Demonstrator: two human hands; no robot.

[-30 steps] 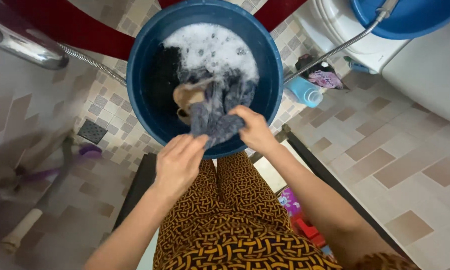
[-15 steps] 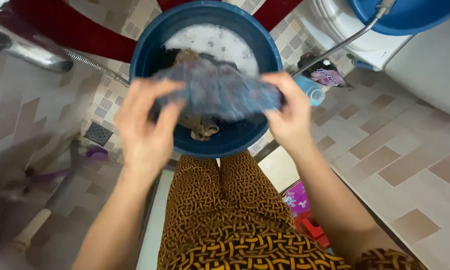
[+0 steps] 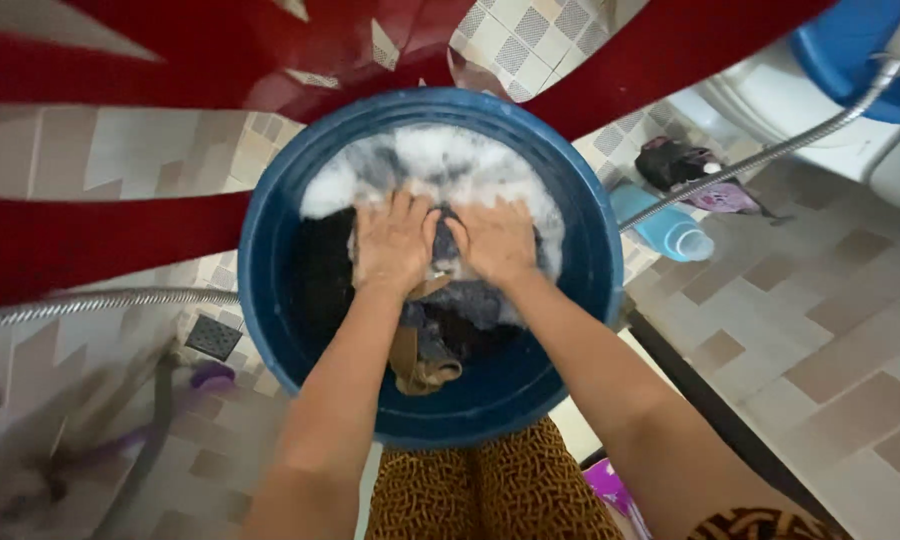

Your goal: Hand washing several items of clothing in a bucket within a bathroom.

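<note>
Both hands pressed palms-down, side by side, the left hand (image 3: 395,243) and right hand (image 3: 495,240) flat on a wet grey garment (image 3: 465,300), fingers spread rather than clenched. The garment lay in soapy foam (image 3: 440,160) inside a blue basin (image 3: 570,330) on the tiled floor (image 3: 820,330), a light-blue bottle (image 3: 665,228) nearby.

Glossy plastic basin (image 3: 270,260), wet cloth (image 3: 470,300) — frothy suds (image 3: 450,160)

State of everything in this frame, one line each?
Round blue plastic tub: upright, holds foamy water and laundry.
Dark grey wet cloth: soaked, pressed under both hands.
Left hand: palm down on the cloth.
Right hand: palm down on the cloth.
Light blue plastic bottle: lying on its side.
</note>
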